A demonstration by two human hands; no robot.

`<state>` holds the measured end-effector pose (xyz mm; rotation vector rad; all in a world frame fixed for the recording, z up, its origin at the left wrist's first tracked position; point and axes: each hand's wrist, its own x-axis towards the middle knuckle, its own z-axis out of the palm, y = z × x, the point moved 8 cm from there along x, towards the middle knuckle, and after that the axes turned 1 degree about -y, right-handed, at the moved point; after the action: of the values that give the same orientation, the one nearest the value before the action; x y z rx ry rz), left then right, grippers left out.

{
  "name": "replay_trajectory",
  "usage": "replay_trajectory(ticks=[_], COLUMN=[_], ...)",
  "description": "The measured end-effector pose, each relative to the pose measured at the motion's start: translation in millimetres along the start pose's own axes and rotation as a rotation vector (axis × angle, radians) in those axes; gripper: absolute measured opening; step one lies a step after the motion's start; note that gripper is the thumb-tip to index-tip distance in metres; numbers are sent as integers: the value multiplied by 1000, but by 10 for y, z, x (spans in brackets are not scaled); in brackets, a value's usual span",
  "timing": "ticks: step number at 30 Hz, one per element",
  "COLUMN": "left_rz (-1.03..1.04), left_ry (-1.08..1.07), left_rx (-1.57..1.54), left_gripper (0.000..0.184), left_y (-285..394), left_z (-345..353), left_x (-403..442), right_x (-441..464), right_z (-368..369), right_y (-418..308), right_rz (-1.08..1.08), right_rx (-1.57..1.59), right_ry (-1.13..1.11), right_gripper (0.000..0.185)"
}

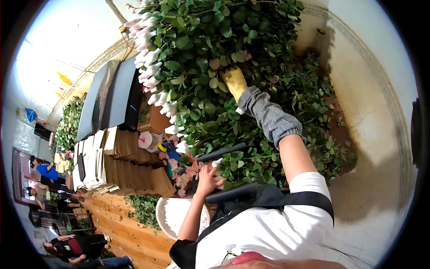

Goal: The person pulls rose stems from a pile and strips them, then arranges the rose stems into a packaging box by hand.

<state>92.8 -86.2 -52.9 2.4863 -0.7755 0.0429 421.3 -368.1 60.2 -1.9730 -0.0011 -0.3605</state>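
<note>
A big heap of leafy rose stems (197,89) lies in front of me, with white-sleeved rose buds (150,58) lined up along its left side. My right hand (234,83), in a yellow glove, reaches deep into the leaves. Its fingers curl in among the foliage, and what they grip is hidden. Bare and lower down, my left hand (208,180) has its fingers apart. Its fingertips are beside a single white-sleeved rose bud (217,162) at the heap's near edge.
Stacked cardboard sheets (127,161) stand to the left, beside loose pink petals (192,170) and a blue tool (171,152). A white bucket (162,219) is on the wooden floor. Several people, including one in a blue top (46,170), are far left. A tiled wall (367,103) bounds the right.
</note>
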Motion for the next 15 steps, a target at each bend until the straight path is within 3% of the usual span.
replay_trajectory(ticks=[2, 4, 5, 8, 9, 12, 13, 15], left_rz=[-13, -29, -36, -24, -6, -29, -33, -66], left_ry=[-8, -25, -36, -14, 5, 9, 14, -7], left_rx=[1, -3, -6, -20, -9, -35, -47, -75], left_gripper=[63, 63, 63, 63, 64, 65, 65, 64], left_y=[-29, -26, -17, -43, -27, -96, -99, -112], left_z=[26, 20, 24, 30, 25, 90, 83, 80], left_x=[-6, -14, 5, 8, -2, -28, -30, -7], right_x=[28, -278, -392, -706, -722, -767, -885, -1022], right_z=[38, 63, -13, -199, -238, -137, -161, -257], right_y=[-160, -614, -734, -1090, -1022, -238, -152, -137], right_rz=[-118, -279, -275, -687, -695, -193, -194, -348], right_rx=[122, -1245, -1253, -1115, -1125, -1200, -1127, -815], right_ry=[-2, -154, -158, 245, 232, -465, -544, -452], right_gripper=[18, 19, 19, 25, 25, 42, 44, 45])
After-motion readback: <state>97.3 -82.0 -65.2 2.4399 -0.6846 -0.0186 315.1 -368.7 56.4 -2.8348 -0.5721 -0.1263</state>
